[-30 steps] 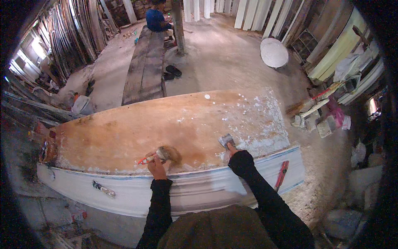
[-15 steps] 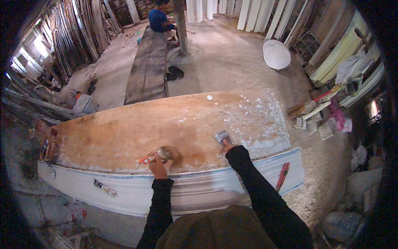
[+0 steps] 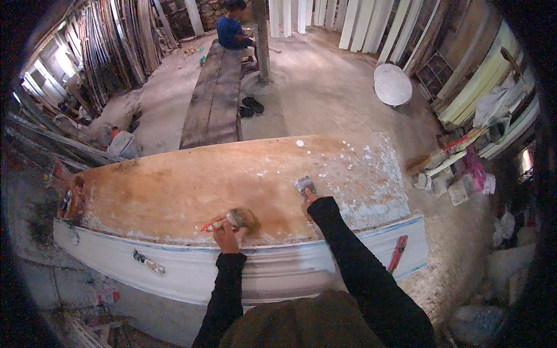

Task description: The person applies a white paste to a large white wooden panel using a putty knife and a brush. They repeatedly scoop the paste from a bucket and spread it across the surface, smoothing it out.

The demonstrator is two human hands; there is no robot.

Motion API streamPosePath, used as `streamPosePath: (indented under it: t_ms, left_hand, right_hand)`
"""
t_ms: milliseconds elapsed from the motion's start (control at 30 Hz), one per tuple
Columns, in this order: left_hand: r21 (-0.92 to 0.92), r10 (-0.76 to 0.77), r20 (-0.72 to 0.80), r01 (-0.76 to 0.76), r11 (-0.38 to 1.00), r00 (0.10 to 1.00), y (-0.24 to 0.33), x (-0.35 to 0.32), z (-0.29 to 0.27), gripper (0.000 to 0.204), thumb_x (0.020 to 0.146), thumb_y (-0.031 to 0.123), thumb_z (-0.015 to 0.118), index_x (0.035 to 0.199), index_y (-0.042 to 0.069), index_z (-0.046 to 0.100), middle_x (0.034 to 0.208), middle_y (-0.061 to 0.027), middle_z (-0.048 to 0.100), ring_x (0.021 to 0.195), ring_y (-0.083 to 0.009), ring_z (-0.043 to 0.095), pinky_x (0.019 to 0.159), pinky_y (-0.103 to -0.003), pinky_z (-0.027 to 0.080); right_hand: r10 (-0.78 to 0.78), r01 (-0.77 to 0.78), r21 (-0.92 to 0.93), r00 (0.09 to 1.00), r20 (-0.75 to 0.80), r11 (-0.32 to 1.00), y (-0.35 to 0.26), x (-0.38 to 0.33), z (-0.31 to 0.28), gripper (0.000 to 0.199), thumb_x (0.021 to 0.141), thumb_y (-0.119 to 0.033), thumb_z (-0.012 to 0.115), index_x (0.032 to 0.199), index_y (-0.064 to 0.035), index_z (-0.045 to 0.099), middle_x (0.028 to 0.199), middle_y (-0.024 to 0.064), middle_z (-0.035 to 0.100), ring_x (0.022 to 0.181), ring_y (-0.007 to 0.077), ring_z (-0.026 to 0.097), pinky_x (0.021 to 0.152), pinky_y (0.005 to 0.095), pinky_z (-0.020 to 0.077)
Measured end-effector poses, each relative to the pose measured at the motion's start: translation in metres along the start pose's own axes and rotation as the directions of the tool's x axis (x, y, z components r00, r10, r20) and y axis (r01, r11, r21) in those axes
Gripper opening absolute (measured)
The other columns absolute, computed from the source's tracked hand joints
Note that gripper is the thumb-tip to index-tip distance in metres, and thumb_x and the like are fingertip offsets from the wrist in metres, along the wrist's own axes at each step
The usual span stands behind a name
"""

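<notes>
A long wooden board [image 3: 151, 188] lies before me, its brown face bare at the left and flecked with white material at the right. My left hand [image 3: 226, 238] is closed around a paintbrush with a red handle; the wide brush head [image 3: 239, 218] is over the board's near part. In my right hand [image 3: 310, 195] is a flat scraper [image 3: 303, 185], its blade at the board's surface beside the white flecks. Whether the blade touches the wood is hard to tell. Fingers of both hands are partly hidden.
A white moulded ledge [image 3: 278, 267] runs along the near side, bearing a red tool [image 3: 398, 253] and a small whitish tool [image 3: 148, 262]. Beyond stands a dark plank bench [image 3: 210, 95] where a person [image 3: 231, 32] sits. A white round disc [image 3: 393, 84] is at far right.
My right hand has moved the scraper left and farther from me across the board. The left hand with the paintbrush stays nearly in place; the whole view has shifted slightly.
</notes>
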State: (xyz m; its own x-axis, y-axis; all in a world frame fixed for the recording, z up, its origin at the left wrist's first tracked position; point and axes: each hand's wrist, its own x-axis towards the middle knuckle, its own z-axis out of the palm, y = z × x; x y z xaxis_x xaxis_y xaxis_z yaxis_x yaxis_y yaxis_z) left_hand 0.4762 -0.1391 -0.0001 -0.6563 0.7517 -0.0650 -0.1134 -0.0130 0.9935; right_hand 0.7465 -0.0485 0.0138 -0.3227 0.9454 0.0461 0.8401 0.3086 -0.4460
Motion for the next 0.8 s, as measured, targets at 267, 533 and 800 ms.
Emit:
streamPosePath:
  t_ms: [267, 533, 800]
  left_hand:
    - [-0.012, 0.007, 0.031, -0.007, 1.000, 1.000, 0.011, -0.009, 0.005, 0.016, 0.080, 0.013, 0.044, 0.092, 0.003, 0.045, 0.074, -0.0055, 0.051, 0.061, -0.0105, 0.052, 0.050, -0.024, 0.047]
    - [-0.026, 0.009, 0.043, -0.008, 1.000, 0.999, -0.009, -0.003, -0.001, 0.017, 0.080, 0.012, 0.044, 0.094, 0.002, 0.045, 0.078, -0.0064, 0.051, 0.064, -0.0115, 0.052, 0.052, -0.024, 0.047]
    - [0.150, 0.047, 0.036, -0.051, 0.987, 0.998, 0.005, -0.005, 0.002, 0.017, 0.079, 0.008, 0.044, 0.095, 0.002, 0.045, 0.083, -0.0075, 0.051, 0.070, -0.0129, 0.053, 0.055, -0.024, 0.047]
  right_hand:
    - [0.180, -0.156, -0.237, 0.980, 0.085, 0.959, -0.024, 0.006, 0.012, 0.040, 0.077, -0.032, 0.048, 0.114, -0.0174, 0.045, 0.065, 0.0094, 0.055, 0.061, 0.0229, 0.054, 0.058, 0.0316, 0.0432]
    - [0.085, -0.077, -0.133, 0.995, 0.055, 0.988, -0.003, -0.018, 0.023, 0.040, 0.077, -0.032, 0.048, 0.114, -0.0179, 0.045, 0.066, 0.0096, 0.056, 0.062, 0.0229, 0.055, 0.059, 0.0315, 0.0432]
    - [0.015, -0.012, -0.060, 0.999, 0.047, 0.998, 0.004, 0.008, 0.015, 0.040, 0.077, -0.032, 0.048, 0.115, -0.0185, 0.044, 0.068, 0.0099, 0.056, 0.064, 0.0230, 0.055, 0.060, 0.0313, 0.0432]
